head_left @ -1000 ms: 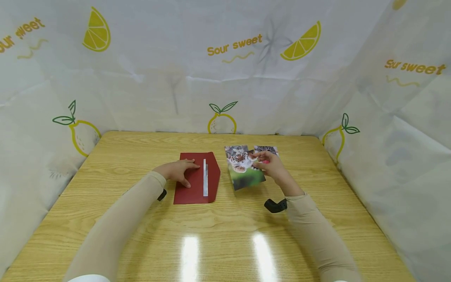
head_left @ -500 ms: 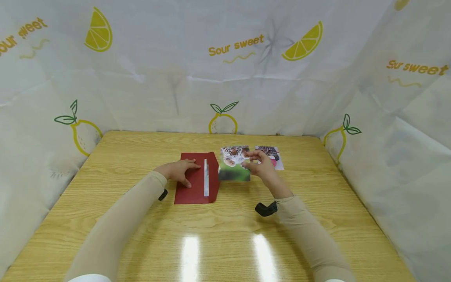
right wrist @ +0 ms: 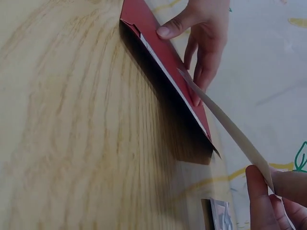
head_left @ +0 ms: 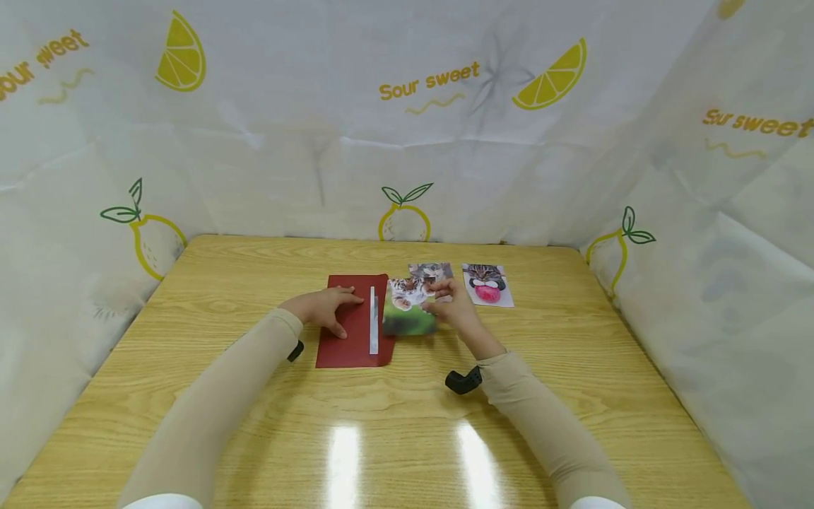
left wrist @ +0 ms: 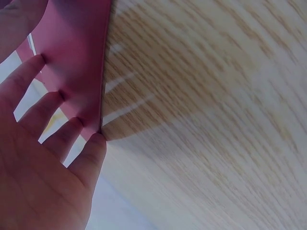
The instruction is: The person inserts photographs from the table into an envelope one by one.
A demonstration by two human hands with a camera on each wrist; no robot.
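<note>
A red envelope (head_left: 343, 353) lies on the wooden table, its flap side to the right and a pale strip (head_left: 373, 336) along the opening. My left hand (head_left: 323, 311) rests on it with fingers spread; in the left wrist view the fingertips (left wrist: 57, 96) press on the red paper. My right hand (head_left: 456, 305) pinches a tiger cub photo (head_left: 407, 324) by its right edge. The photo overlaps the envelope's flap in the head view. Seen edge-on in the right wrist view, the raised photo (right wrist: 235, 132) slants toward the envelope (right wrist: 160, 52).
Behind the right hand lies another animal photo (head_left: 429, 270), partly covered. A cat photo with a pink ball (head_left: 487, 284) lies farther right. Black wrist mounts (head_left: 463, 382) stick out below the forearms. A white lemon-print sheet (head_left: 286, 141) stands around the table (head_left: 407, 424).
My right hand has carried the tiger photo left, from over the other photos to the envelope's flap, uncovering the cat photo. The left hand stays on the envelope.
</note>
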